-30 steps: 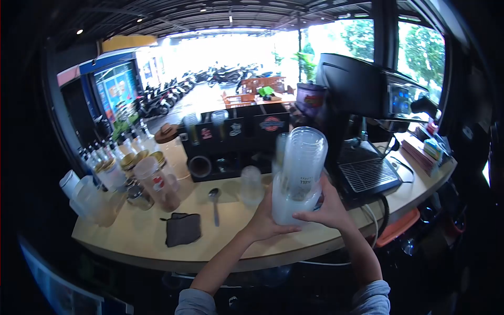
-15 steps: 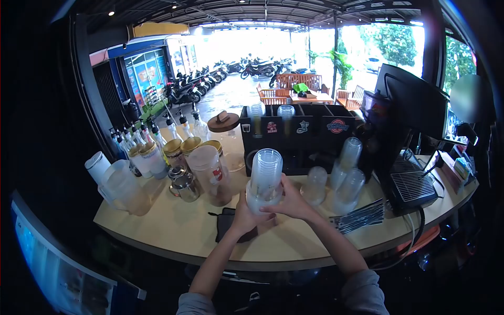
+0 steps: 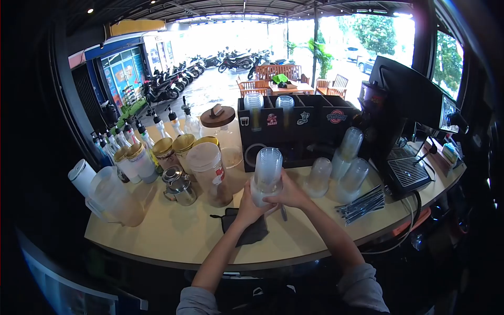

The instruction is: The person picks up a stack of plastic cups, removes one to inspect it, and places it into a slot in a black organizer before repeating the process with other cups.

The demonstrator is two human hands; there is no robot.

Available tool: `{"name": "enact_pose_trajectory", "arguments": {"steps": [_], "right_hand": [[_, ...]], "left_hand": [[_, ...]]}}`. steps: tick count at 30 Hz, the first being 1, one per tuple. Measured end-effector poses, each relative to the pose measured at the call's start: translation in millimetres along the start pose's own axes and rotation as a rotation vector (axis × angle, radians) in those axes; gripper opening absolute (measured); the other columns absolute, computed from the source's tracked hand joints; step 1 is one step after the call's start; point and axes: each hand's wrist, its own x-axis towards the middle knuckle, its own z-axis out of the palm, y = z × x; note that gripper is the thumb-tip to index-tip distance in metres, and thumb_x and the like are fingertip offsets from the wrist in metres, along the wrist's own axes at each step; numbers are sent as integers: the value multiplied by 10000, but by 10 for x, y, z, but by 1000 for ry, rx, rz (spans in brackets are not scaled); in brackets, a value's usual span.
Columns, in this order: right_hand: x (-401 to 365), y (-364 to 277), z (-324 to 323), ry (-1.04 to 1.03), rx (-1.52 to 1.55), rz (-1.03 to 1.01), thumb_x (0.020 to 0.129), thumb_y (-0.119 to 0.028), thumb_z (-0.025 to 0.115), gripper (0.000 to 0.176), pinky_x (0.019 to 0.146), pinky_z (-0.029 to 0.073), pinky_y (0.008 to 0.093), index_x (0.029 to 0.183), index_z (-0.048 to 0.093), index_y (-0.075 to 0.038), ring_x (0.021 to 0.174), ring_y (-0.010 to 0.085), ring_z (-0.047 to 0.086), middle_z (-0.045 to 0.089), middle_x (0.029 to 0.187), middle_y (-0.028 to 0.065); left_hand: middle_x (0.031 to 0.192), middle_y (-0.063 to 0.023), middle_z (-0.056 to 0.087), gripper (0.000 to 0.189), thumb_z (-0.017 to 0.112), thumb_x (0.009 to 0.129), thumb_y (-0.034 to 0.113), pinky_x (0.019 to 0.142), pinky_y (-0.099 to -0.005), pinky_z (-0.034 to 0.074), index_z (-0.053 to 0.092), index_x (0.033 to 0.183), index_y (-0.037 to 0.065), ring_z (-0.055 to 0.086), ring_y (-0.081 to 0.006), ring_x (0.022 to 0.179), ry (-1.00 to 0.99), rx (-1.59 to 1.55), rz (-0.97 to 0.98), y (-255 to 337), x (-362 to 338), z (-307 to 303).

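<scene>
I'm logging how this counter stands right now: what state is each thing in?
Held cup stack: gripped between left hand and right hand
Clear cups on the right: standing on the counter
Dark cloth: lying rumpled
Thin sticks: lying loosely bunched
Glass jar: wooden lid on
Pump bottles: upright
Motorbikes: parked outside
Spoon: mostly hidden, state unclear
</scene>
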Motion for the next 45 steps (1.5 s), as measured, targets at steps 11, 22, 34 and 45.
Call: {"name": "enact_pose_trajectory", "arguments": {"steps": [11, 22, 34, 45], "right_hand": [[-14, 138, -211, -52, -75, -11, 531, -204, 849, 1012, 1005, 373, 379, 1325, 246, -30, 1190, 271, 461, 472, 1223, 167], [1, -12, -119, 22, -76, 54, 486, -236, 851, 999, 970, 411, 376, 1280, 301, 17, 1134, 291, 515, 503, 1190, 190], [-40, 40, -116, 23, -112, 88, 477, -242, 860, 1040, 991, 404, 391, 1306, 285, 13, 1166, 301, 498, 482, 1228, 195], [22, 63, -139, 73, -66, 55, 528, -268, 854, 951, 966, 425, 392, 1289, 335, -32, 1128, 286, 531, 531, 1186, 180]], "left_hand": [[1227, -190, 496, 1041, 855, 530, 311, 968, -396, 412, 280, 1338, -9, 513, -298, 1147, 17, 7, 10, -125, 157, 207], [1198, -136, 551, 954, 848, 511, 256, 952, -375, 427, 377, 1315, 50, 546, -252, 1119, -16, -42, 14, -140, 197, 89], [1196, -162, 543, 988, 847, 523, 253, 962, -375, 417, 340, 1339, 23, 538, -267, 1127, 5, 17, 6, -359, 190, 111], [1232, -165, 515, 1017, 869, 536, 293, 967, -389, 421, 304, 1340, 31, 524, -276, 1145, -30, 33, 33, -123, 192, 90]]}}
